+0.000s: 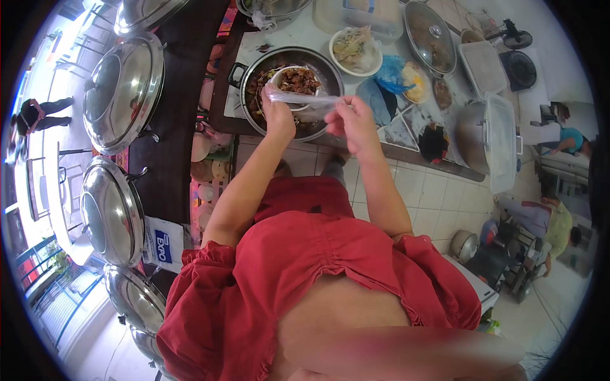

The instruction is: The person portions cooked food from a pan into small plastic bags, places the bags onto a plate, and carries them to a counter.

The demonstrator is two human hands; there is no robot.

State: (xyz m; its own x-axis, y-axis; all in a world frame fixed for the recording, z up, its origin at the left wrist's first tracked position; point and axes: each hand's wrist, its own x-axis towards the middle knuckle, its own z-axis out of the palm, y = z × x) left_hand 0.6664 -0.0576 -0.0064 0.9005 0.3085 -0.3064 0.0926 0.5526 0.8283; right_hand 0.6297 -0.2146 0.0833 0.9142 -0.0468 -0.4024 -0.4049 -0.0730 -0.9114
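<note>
My left hand (279,114) grips the near left side of a white bowl (300,107) lined with a clear plastic bag, with dark saucy meat (298,81) inside. The bowl is held over a large round steel pan (336,76) that has food with sauce and sprouts in it. Pinched between the fingers of my right hand (350,121) is the gathered edge of the clear plastic bag (317,99), drawn out to the right of the bowl.
A bowl of vegetables (352,47), a blue plastic bag (393,74), a glass-lidded pan (431,40) and a large pot (472,138) stand on the table. Steel chafing dishes (124,93) line a dark table at left. Other people (557,224) are at the far right and far left.
</note>
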